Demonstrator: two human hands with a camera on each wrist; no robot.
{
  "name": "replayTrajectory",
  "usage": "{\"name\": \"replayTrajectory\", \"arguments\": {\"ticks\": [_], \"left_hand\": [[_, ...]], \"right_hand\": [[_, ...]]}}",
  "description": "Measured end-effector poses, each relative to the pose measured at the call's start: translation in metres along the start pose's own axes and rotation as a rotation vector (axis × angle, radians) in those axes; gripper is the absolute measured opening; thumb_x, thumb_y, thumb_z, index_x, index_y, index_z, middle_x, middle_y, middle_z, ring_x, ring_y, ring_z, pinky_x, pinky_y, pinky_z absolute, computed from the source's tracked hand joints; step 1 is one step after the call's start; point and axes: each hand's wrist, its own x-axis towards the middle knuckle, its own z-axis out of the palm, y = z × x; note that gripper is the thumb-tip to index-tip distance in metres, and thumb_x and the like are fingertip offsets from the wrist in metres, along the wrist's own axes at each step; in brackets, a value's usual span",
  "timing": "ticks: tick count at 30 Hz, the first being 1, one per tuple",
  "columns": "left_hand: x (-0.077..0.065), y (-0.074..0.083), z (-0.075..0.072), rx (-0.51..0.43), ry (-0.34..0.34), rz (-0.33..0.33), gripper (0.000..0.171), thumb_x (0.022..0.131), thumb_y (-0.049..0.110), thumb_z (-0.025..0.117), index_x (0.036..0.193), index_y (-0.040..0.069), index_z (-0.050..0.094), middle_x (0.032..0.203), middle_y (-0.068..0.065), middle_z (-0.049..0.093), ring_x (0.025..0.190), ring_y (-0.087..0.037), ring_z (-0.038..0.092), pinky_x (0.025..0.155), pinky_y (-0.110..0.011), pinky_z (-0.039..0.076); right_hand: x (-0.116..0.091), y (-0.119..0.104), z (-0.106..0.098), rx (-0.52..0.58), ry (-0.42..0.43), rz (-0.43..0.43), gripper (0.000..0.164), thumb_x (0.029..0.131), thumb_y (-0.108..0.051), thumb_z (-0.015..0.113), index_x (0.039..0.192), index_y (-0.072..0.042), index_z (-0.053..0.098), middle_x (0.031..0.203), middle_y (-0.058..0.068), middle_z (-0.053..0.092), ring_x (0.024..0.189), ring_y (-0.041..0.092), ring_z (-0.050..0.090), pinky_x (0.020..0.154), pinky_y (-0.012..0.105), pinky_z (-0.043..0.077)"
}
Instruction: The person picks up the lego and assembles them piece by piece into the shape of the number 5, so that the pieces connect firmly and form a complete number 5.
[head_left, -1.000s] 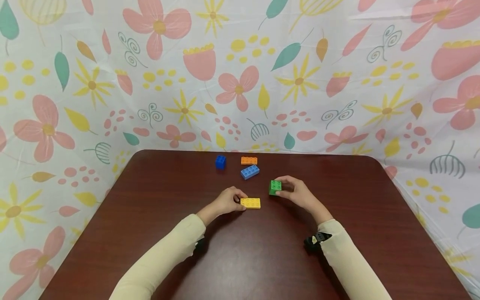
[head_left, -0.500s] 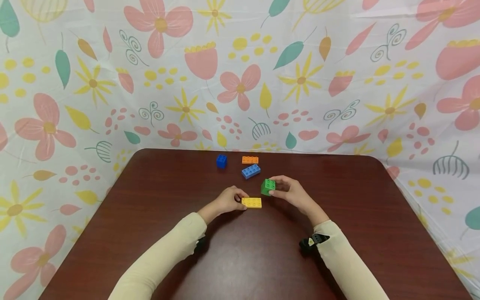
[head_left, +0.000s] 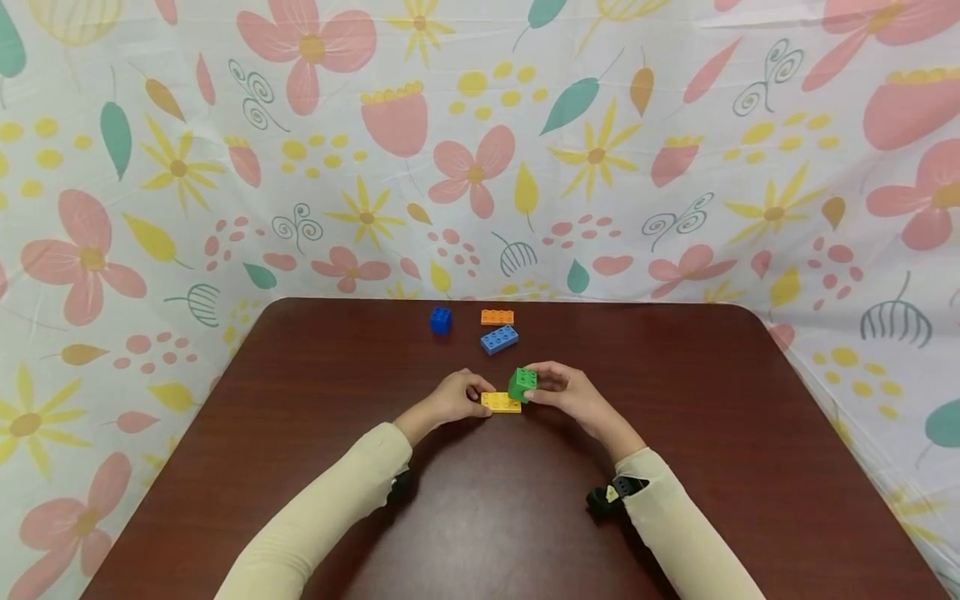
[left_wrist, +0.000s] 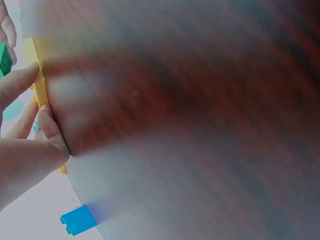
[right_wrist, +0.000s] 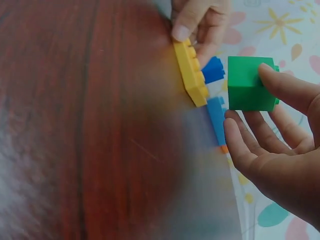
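A flat yellow building brick [head_left: 498, 403] lies on the table, and my left hand [head_left: 452, 398] pinches its left end between thumb and fingers. In the left wrist view the fingers straddle the yellow brick [left_wrist: 40, 85]. My right hand [head_left: 573, 398] grips a green building brick [head_left: 522, 383] between thumb and fingers, over the yellow one's right end. The right wrist view shows the green brick [right_wrist: 247, 85] held apart from the yellow brick [right_wrist: 190, 72], its studs facing away from the table.
Toward the back of the dark wooden table [head_left: 360, 350] are a dark blue brick [head_left: 441, 321], an orange brick [head_left: 497, 317] and a lighter blue brick [head_left: 499, 339]. A flowered cloth [head_left: 480, 233] hangs behind the table's far edge.
My right hand has carried the green brick leftward, from beside the yellow brick to over its right end. The left hand has stayed on the yellow brick.
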Motion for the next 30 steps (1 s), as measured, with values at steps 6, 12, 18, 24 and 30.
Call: {"name": "replayTrajectory", "arguments": {"ticks": [6, 12, 18, 24, 30], "left_hand": [[0.000, 0.000, 0.001, -0.009, -0.003, -0.001, 0.034, 0.076, 0.005, 0.081, 0.108, 0.005, 0.071, 0.095, -0.005, 0.056, 0.083, -0.015, 0.054, 0.075, -0.026, 0.048], [0.000, -0.001, 0.001, -0.019, -0.004, -0.004, 0.034, 0.076, 0.004, 0.080, 0.108, 0.004, 0.071, 0.094, -0.006, 0.056, 0.082, -0.015, 0.053, 0.074, -0.025, 0.048], [0.000, 0.000, 0.000, -0.020, -0.002, -0.002, 0.034, 0.076, 0.003, 0.080, 0.108, 0.004, 0.071, 0.095, -0.006, 0.056, 0.082, -0.015, 0.053, 0.074, -0.024, 0.048], [0.000, 0.001, -0.001, -0.017, -0.004, -0.002, 0.035, 0.076, 0.004, 0.081, 0.109, 0.004, 0.071, 0.095, -0.006, 0.056, 0.082, -0.015, 0.053, 0.074, -0.024, 0.047], [0.000, 0.000, 0.000, -0.015, -0.009, -0.013, 0.034, 0.076, 0.004, 0.080, 0.109, 0.004, 0.071, 0.095, -0.005, 0.056, 0.083, -0.015, 0.053, 0.074, -0.025, 0.048]], "right_hand": [[0.001, 0.002, 0.007, -0.012, -0.011, 0.007, 0.044, 0.086, -0.017, 0.073, 0.127, -0.009, 0.059, 0.119, 0.012, 0.062, 0.107, 0.025, 0.060, 0.088, 0.037, 0.051], [0.003, 0.002, 0.011, -0.035, -0.010, 0.021, 0.043, 0.086, -0.015, 0.074, 0.126, -0.010, 0.061, 0.118, 0.013, 0.062, 0.108, 0.026, 0.059, 0.085, 0.034, 0.052], [0.004, 0.001, 0.014, -0.050, -0.005, 0.032, 0.043, 0.085, -0.015, 0.074, 0.126, -0.011, 0.062, 0.118, 0.012, 0.062, 0.108, 0.025, 0.058, 0.084, 0.035, 0.052], [0.004, 0.000, 0.016, -0.060, -0.009, 0.030, 0.043, 0.085, -0.015, 0.074, 0.127, -0.013, 0.062, 0.119, 0.011, 0.062, 0.110, 0.026, 0.057, 0.085, 0.035, 0.052], [0.002, 0.000, 0.016, -0.071, -0.004, 0.029, 0.043, 0.087, -0.021, 0.072, 0.128, -0.014, 0.061, 0.123, 0.011, 0.059, 0.111, 0.027, 0.056, 0.086, 0.036, 0.051]]}}
